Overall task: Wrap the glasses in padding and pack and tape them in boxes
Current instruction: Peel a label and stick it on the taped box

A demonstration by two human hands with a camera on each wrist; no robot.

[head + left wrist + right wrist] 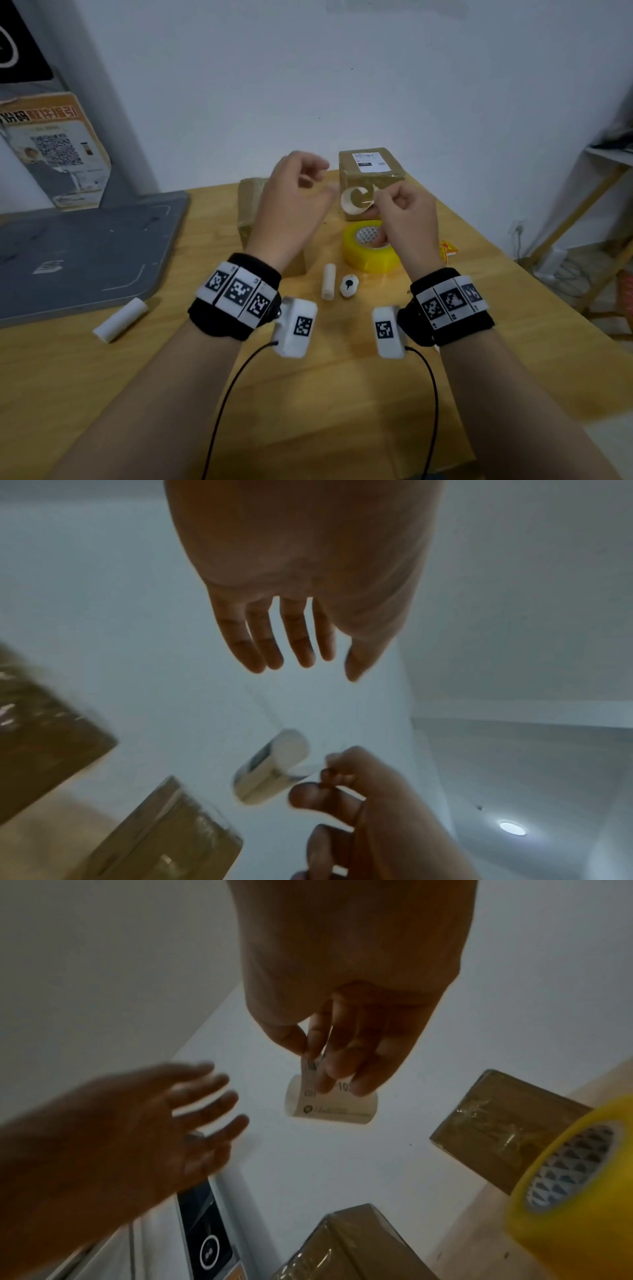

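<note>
Pale, bare wall (376, 85) behind a wooden table (325, 394). At far left, a grey flat base (85, 246) lying on the table, with an orange poster (58, 150) bearing a QR code leaning above it. At right, past the table edge, a wooden shelf (603, 192). Overhead, a white ceiling (514, 601) with one round lamp (512, 828), lit. Dim, cool light throughout.

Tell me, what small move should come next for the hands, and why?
Probably bring the left hand to the curled label that the right hand pinches and help flatten it: it hangs rolled in the air, and the left hand is open and near.
</note>
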